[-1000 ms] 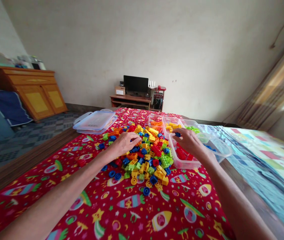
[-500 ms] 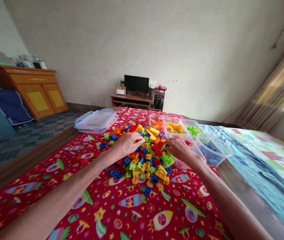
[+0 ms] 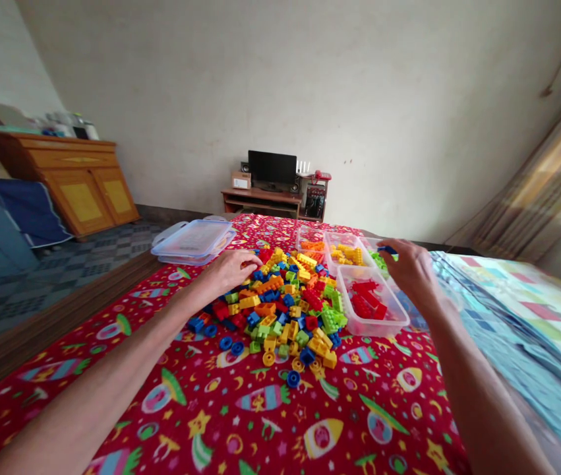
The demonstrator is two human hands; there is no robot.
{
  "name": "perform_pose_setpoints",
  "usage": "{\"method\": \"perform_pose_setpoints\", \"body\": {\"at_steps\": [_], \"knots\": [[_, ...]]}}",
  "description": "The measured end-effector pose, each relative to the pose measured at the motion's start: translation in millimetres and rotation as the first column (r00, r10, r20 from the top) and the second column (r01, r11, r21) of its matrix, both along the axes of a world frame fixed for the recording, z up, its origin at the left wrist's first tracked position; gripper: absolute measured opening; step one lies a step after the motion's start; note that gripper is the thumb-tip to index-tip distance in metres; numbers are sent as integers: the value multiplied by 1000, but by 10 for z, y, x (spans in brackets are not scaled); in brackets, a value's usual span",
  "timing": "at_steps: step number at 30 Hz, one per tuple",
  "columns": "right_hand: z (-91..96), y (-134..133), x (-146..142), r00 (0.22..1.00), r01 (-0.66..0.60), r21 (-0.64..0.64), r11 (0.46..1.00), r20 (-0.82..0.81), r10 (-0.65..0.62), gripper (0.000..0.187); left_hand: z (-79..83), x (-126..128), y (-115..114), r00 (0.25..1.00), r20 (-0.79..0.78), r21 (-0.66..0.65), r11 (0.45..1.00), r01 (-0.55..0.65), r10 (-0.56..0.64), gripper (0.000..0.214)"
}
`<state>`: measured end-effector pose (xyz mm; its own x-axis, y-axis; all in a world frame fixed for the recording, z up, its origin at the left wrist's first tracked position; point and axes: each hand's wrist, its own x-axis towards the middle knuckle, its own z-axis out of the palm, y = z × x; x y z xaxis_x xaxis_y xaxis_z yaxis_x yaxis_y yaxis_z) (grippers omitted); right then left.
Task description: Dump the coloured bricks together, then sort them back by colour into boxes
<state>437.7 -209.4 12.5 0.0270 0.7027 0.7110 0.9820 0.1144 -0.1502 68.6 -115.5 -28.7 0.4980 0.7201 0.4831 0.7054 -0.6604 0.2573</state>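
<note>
The right hand (image 3: 411, 267) is pinching a small blue brick (image 3: 387, 249) between its fingertips, so the grip on that side is closed on the brick. The brick is hanging just above a clear tub of green bricks (image 3: 370, 241), which the hand partly hides. Directly below and nearer the person, a clear tub of red bricks (image 3: 372, 332) is sitting just in front of the green tub. To the left of the pinch, a clear tub of yellow bricks (image 3: 342, 235) and a clear tub of orange bricks (image 3: 308, 231) are lying side by side.

The left hand (image 3: 231, 272) is resting on the far left edge of a loose pile of bricks (image 3: 285, 310), its fingers curled and its fingertips (image 3: 256, 262) among red and blue pieces. I cannot tell whether it is holding anything. The pile is spreading between the two hands, with blue wheels (image 3: 293, 379) lying at its near edge.

Beyond the left hand, stacked lidded boxes (image 3: 194, 241) are sitting at the edge of a red rocket-print bedspread (image 3: 240, 429), which is lying under everything. Far ahead of the hands, a monitor (image 3: 272, 166) is standing on a low desk (image 3: 260, 196), and a wooden cabinet (image 3: 80, 198) is standing away to the left.
</note>
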Motion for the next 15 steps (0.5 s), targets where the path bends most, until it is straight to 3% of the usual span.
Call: {"method": "perform_pose_setpoints", "body": {"at_steps": [3,7,11,15], "knots": [[46,-23,326,970,244,-40,969,3,-244,29,-45,-67,57,999,-13,-8,999,-36,36,28],[1,-33,645,911,411,-121,904,9,-413,34,-71,-68,54,999,-21,-10,999,-34,34,26],[-79,-37,730,881,467,-230,854,32,-473,41,-103,44,-17,999,-22,-13,999,32,-32,24],[-61,-51,547,913,406,-188,894,34,-407,41,-203,178,-79,991,-66,-6,994,113,-113,21]]}}
